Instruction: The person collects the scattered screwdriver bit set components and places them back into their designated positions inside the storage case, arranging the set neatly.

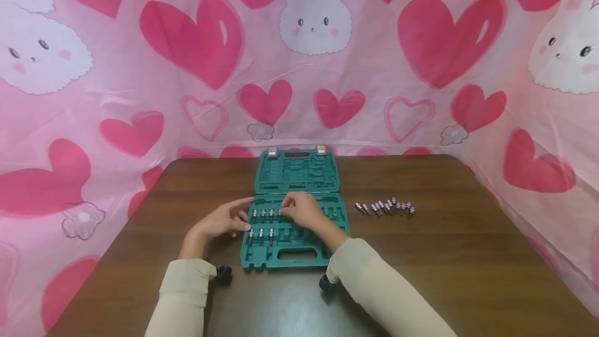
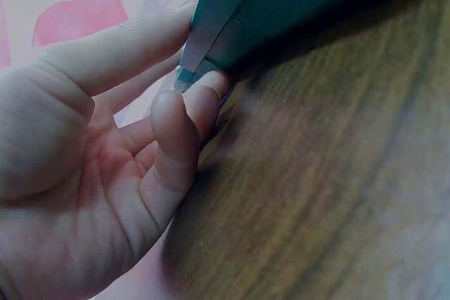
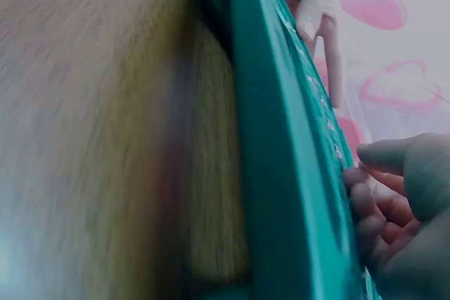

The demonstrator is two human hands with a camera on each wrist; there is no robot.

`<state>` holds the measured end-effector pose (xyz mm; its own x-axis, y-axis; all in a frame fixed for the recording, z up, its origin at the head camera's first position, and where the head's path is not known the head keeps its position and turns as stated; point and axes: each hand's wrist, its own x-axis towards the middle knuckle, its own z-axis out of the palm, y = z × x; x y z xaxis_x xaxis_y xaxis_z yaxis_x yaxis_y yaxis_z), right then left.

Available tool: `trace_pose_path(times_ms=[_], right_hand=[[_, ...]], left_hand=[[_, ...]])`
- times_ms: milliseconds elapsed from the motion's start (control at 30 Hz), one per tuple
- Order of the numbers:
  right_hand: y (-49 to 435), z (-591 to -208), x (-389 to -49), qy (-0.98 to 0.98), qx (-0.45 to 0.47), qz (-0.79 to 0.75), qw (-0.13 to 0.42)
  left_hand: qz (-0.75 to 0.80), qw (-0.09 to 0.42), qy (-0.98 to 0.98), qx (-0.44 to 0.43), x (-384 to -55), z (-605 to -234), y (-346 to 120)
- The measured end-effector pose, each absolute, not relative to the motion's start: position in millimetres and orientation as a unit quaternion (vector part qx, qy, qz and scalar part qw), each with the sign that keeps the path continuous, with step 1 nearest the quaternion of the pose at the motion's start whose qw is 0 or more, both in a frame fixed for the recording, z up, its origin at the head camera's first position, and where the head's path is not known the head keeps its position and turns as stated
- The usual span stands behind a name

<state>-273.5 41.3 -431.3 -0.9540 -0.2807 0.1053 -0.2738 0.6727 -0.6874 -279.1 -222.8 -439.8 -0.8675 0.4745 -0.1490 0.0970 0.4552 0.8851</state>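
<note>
An open green plastic tool case (image 1: 296, 262) lies on the table, its lower tray toward me. Several metal bit sockets (image 1: 263, 216) stand in two rows in the tray's left part. My right hand (image 1: 304, 211) reaches over the tray and pinches a bit socket (image 1: 280, 217) at the right end of the upper row. In the right wrist view its fingertips are close at the tray, and the bit is hidden. My left hand (image 1: 220, 221) rests at the case's left edge, index finger and thumb extended against it. The left wrist view shows the thumb touching the green side wall (image 2: 225, 15).
Loose bit sockets (image 1: 388, 206) lie in a cluster on the brown wooden table (image 1: 421, 274), right of the case. The raised lid (image 1: 297, 173) has two pale latches. A pink cloth (image 1: 299, 77) with hearts and rabbits hangs around the table.
</note>
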Motion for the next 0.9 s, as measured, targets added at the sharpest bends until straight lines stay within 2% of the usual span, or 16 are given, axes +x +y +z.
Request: trace_pose_path(times_ms=[133,467,900], right_hand=[[47,-430,-271,0.900,-0.164,-0.404,0.015],[65,-423,-261,0.908,-0.182,-0.377,-0.005],[102,-423,-267,0.908,-0.212,-0.361,-0.015]], left_hand=[[0.497,0.190,0.830,0.170,-280,-441,-226],[0.500,0.189,0.830,0.157,-281,-442,-227],[0.508,0.188,0.825,0.159,-277,-440,-222]])
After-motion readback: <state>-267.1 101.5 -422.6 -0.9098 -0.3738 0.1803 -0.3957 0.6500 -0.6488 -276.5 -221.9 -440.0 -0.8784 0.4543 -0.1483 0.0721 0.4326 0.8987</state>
